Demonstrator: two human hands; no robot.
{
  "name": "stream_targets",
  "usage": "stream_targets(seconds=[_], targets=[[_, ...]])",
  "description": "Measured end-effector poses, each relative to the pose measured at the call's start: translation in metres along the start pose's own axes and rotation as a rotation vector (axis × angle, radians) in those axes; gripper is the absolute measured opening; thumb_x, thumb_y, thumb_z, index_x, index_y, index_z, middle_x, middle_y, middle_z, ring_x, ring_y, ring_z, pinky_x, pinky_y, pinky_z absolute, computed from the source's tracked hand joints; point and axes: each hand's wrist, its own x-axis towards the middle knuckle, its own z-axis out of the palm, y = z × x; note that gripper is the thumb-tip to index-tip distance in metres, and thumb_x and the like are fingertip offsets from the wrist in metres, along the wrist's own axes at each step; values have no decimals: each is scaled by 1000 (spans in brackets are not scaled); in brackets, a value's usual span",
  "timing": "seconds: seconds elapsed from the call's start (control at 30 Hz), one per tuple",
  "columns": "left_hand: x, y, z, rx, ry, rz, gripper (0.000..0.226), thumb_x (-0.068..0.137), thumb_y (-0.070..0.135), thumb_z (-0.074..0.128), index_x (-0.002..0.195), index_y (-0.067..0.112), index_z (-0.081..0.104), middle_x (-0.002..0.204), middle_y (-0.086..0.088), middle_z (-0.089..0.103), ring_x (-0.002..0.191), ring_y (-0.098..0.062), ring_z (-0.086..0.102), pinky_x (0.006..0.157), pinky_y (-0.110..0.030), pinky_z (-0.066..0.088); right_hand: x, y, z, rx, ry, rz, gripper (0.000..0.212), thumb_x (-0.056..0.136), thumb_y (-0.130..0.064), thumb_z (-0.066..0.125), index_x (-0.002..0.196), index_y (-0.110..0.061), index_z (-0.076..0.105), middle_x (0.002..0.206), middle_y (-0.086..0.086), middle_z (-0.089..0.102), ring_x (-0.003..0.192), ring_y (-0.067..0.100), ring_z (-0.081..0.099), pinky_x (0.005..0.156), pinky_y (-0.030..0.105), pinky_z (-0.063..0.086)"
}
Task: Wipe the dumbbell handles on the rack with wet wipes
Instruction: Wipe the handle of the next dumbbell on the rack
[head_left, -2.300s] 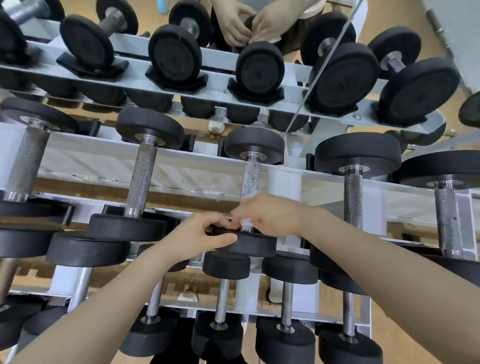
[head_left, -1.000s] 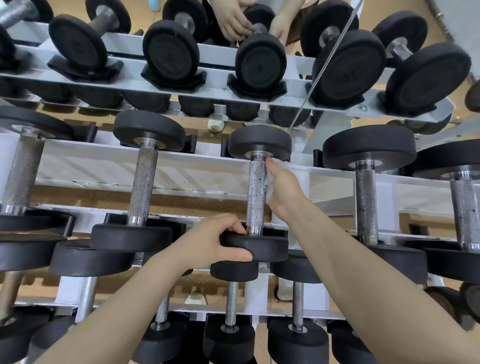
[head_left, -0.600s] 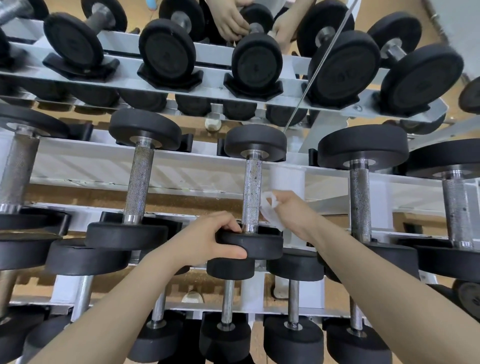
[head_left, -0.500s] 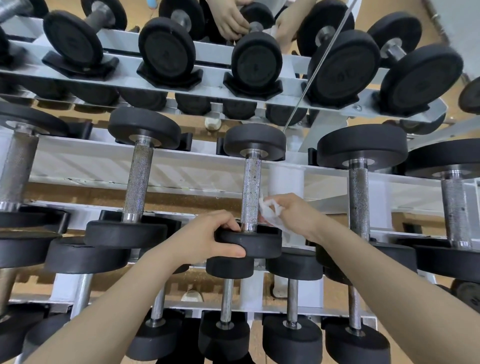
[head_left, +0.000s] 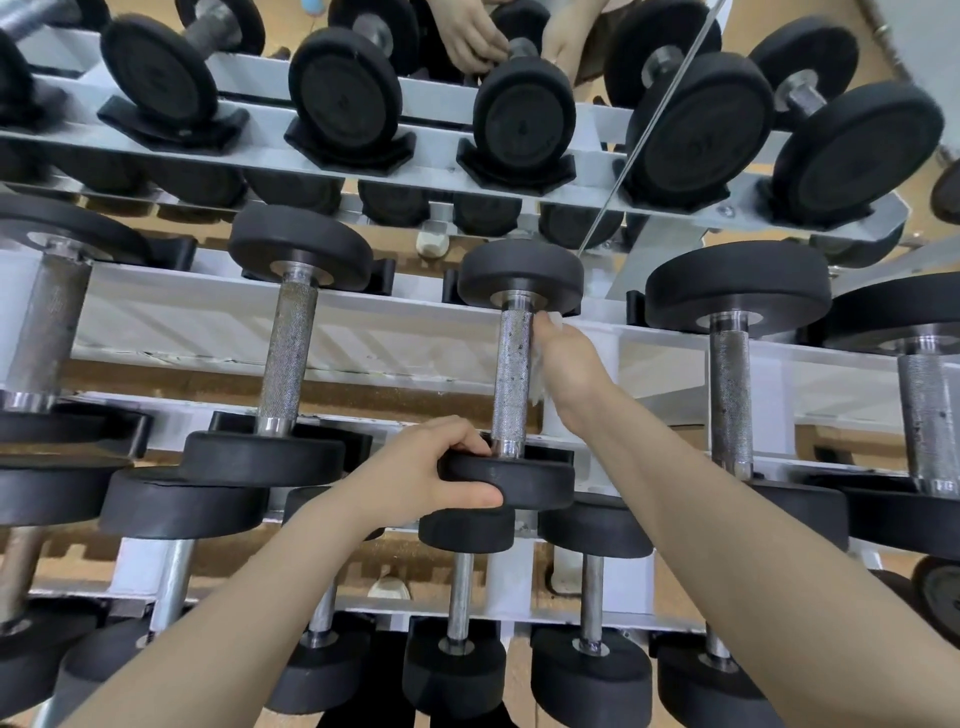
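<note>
Head view of a white dumbbell rack (head_left: 395, 332) facing a mirror. On the middle tier we count five dumbbells at least partly in frame; on the tier below, four chrome handles are plainly seen, with more at the left edge that we cannot count. The top tier shows five black end plates facing us.

The dumbbell being wiped (head_left: 514, 384) is third from the left on the middle tier, near the centre of the frame. Its long axis runs away from us across the two rails: the far plate (head_left: 521, 275) appears uppermost in the picture, and the near plate (head_left: 511, 486) lowermost.

Our left hand (head_left: 426, 478) grips the near plate, thumb along its front rim and fingers curled over its top. Our right hand (head_left: 563, 364) holds a white wet wipe (head_left: 553, 318) against the right side of the knurled handle (head_left: 513, 379), just under the far plate; most of the wipe is hidden by the hand.

Half a second earlier the right hand and wipe were at the near end of the handle, close to the left hand; they have since travelled up to the far end. The left hand has kept its grip. In the mirror, two reflected hands (head_left: 472, 36) appear at the top edge.
</note>
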Motion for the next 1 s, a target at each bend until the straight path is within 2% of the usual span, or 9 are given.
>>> stream_targets(seconds=[0.07, 0.17, 0.3, 0.43, 0.53, 0.7, 0.77, 0.87, 1.0], targets=[[0, 0, 0, 1, -2, -4, 26, 73, 30, 77, 92, 26, 59, 96, 11, 58, 86, -1, 52, 79, -18, 41, 0, -1, 6, 38, -12, 26, 41, 100, -38, 32, 105, -10, 62, 94, 8, 65, 89, 28, 60, 82, 36, 47], [0, 2, -1, 5, -8, -1, 27, 74, 30, 76, 94, 22, 60, 95, 11, 57, 87, -3, 53, 79, -18, 42, -4, 0, 6, 67, -7, 27, 37, 102, -29, 31, 88, -14, 61, 83, 8, 60, 74, 21, 54, 69, 33, 45], [-1, 3, -1, 10, -7, 2, 25, 75, 29, 75, 93, 26, 58, 93, 14, 55, 85, -1, 52, 78, -17, 41, -18, 12, -4, 8, -32, 71, 31, 101, -25, 38, 88, -5, 58, 82, 8, 57, 82, 26, 51, 80, 38, 43], [-1, 3, -1, 16, -8, 4, 25, 74, 29, 76, 90, 29, 57, 93, 12, 56, 88, -6, 53, 81, -25, 44, -34, 28, -23, -332, -199, 98, 44, 98, -33, 43, 106, 8, 57, 95, 24, 63, 85, 36, 57, 86, 41, 46], [-1, 4, -1, 26, -5, 10, 25, 74, 30, 75, 88, 33, 55, 95, 10, 57, 91, -10, 54, 84, -29, 45, -47, 27, -39, -577, -333, 94, 29, 95, -7, 40, 113, -4, 62, 111, 15, 63, 96, 23, 54, 91, 37, 43], [-2, 3, 0, 43, -11, 6, 25, 75, 32, 74, 89, 35, 55, 98, 9, 58, 93, -9, 55, 85, -29, 45, -51, 3, -52, -1066, -513, 14, 55, 83, 11, 34, 132, -6, 49, 140, 12, 46, 126, 25, 42, 97, 28, 34], [-1, 3, -1, 53, -10, 6, 26, 75, 33, 75, 92, 31, 57, 98, 10, 58, 92, -9, 55, 84, -27, 45, -51, -14, -51, -1112, -453, -136, 59, 85, 11, 33, 139, -12, 42, 143, 9, 42, 127, 21, 41, 95, 17, 32], [0, 2, -1, 44, -14, 6, 28, 74, 34, 75, 95, 28, 58, 98, 9, 58, 92, -8, 55, 83, -26, 45, -50, -32, -42, -990, -85, -441, 60, 84, 13, 35, 136, -14, 46, 101, 5, 56, 80, 19, 47, 56, 7, 35], [-1, 0, 1, 28, -7, 9, 27, 75, 33, 75, 94, 30, 56, 101, 7, 59, 95, -11, 55, 86, -27, 45, -37, -46, -21, -1182, -63, -761, 60, 81, 15, 43, 134, -12, 49, 132, 8, 53, 122, 27, 46, 99, 26, 34]])
